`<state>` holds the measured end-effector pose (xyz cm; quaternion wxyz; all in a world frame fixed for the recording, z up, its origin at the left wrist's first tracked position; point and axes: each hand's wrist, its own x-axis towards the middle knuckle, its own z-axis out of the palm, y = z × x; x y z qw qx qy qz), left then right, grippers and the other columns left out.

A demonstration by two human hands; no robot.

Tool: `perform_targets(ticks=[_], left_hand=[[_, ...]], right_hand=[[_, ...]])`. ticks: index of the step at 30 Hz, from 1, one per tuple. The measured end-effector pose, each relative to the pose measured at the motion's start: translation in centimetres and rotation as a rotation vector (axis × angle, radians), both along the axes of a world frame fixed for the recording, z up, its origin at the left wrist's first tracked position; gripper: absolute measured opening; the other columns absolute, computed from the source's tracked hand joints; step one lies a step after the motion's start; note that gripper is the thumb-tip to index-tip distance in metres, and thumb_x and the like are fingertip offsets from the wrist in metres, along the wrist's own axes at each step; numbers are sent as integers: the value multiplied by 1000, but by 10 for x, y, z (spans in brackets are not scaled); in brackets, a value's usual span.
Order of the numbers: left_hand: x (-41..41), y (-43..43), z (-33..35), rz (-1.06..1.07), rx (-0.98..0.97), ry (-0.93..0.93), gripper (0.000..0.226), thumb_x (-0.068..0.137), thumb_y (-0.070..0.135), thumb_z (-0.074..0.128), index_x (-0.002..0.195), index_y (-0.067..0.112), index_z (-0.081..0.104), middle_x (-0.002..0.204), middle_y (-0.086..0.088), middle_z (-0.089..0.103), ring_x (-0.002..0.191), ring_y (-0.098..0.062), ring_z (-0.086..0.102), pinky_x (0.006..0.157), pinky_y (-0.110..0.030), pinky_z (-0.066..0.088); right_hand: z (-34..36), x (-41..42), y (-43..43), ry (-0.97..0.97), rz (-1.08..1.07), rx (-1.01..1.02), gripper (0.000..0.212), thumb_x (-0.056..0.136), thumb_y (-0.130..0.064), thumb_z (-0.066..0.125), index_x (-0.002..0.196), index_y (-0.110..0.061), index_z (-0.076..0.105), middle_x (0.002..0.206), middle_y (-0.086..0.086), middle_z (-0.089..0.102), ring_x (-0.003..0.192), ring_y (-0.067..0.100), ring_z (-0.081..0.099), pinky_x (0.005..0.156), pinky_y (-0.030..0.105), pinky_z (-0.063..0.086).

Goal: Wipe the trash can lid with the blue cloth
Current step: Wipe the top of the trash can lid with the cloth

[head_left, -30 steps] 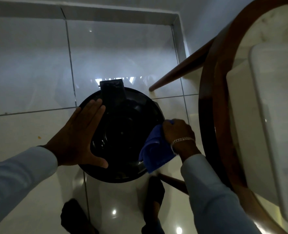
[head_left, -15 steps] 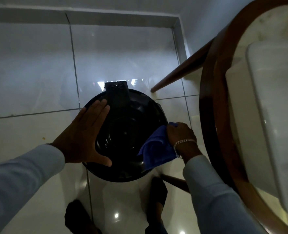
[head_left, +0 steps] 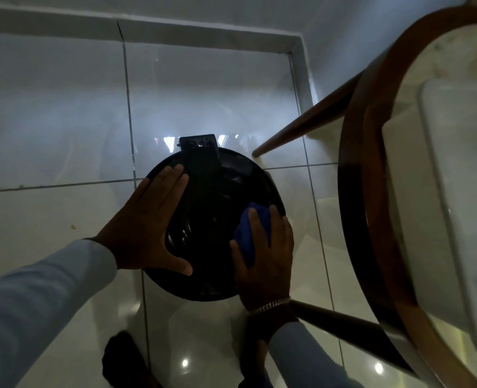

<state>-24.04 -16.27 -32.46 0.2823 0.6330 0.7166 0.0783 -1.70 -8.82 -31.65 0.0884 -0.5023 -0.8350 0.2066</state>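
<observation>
The round black trash can lid (head_left: 212, 219) lies below me on a tiled floor, its hinge block at the far side. My left hand (head_left: 147, 228) rests flat on the lid's left rim, fingers together and thumb spread. My right hand (head_left: 265, 256) presses the bunched blue cloth (head_left: 249, 233) onto the lid's right side, fingers over the cloth. Most of the cloth is hidden under that hand.
A round wooden-rimmed table (head_left: 371, 191) with slanting legs (head_left: 301, 130) stands close on the right, a white container (head_left: 455, 191) on it. One leg (head_left: 338, 323) runs just behind my right wrist. Glossy white floor tiles (head_left: 63, 121) reach a wall skirting at the back. My dark shoes (head_left: 125, 359) are below.
My right hand has swung from the lid's right edge onto its top, turning palm down with the cloth under it. The left hand stays on the left rim.
</observation>
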Motion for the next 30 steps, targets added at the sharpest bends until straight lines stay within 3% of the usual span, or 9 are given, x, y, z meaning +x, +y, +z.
perform_targets(ticks=[5, 10, 13, 16, 21, 27, 30], left_hand=[[0, -5, -4, 33, 17, 5, 142, 49, 97, 47, 151, 17, -12, 161, 2, -19, 148, -17, -19, 119, -43, -2], [-9, -10, -6, 27, 24, 10, 118, 69, 90, 33, 152, 13, -2, 163, -8, -4, 150, -21, -8, 121, -48, 8], [-12, -13, -4, 5, -6, -20, 134, 55, 94, 48, 152, 18, -6, 163, 0, -11, 149, -16, -14, 121, -31, -9], [-12, -14, -6, 8, -11, -50, 142, 48, 96, 51, 151, 22, -13, 160, 9, -22, 148, -14, -20, 117, -23, -18], [-13, -13, -8, 12, 17, -66, 143, 47, 96, 51, 151, 22, -13, 160, 8, -22, 147, -14, -20, 117, -24, -20], [-15, -15, -10, -8, 97, -16, 128, 63, 86, 52, 152, 13, -2, 162, -4, -8, 150, -19, -11, 122, -34, -7], [-13, -15, -6, 1, 93, -36, 137, 55, 86, 58, 151, 15, -10, 159, 1, -19, 147, -15, -22, 120, -30, -13]], right_hand=[[7, -67, 15, 120, -328, -46, 55, 85, -41, 54, 136, -23, 43, 147, 13, 39, 133, 35, 34, 102, 60, 37], [7, -86, -17, -82, 166, 23, 61, 84, -59, 48, 138, -31, 38, 153, 7, 34, 140, 34, 26, 112, 62, 19], [-1, -42, -33, -125, 339, 129, 57, 84, -58, 48, 135, -31, 46, 148, 7, 43, 137, 33, 34, 106, 63, 30], [-3, -9, -14, -108, 335, 145, 58, 82, -53, 51, 135, -31, 43, 149, 10, 37, 135, 37, 32, 101, 63, 36], [-2, -67, 15, 55, 29, 65, 54, 85, -43, 56, 134, -26, 39, 145, 17, 43, 131, 41, 39, 100, 60, 40], [0, -73, -24, -65, 374, 59, 68, 84, -61, 48, 141, -28, 37, 154, 8, 31, 144, 32, 21, 113, 60, 19], [16, -53, -9, 195, 424, -131, 55, 91, -54, 39, 139, -27, 39, 152, 6, 34, 143, 25, 26, 110, 60, 27]])
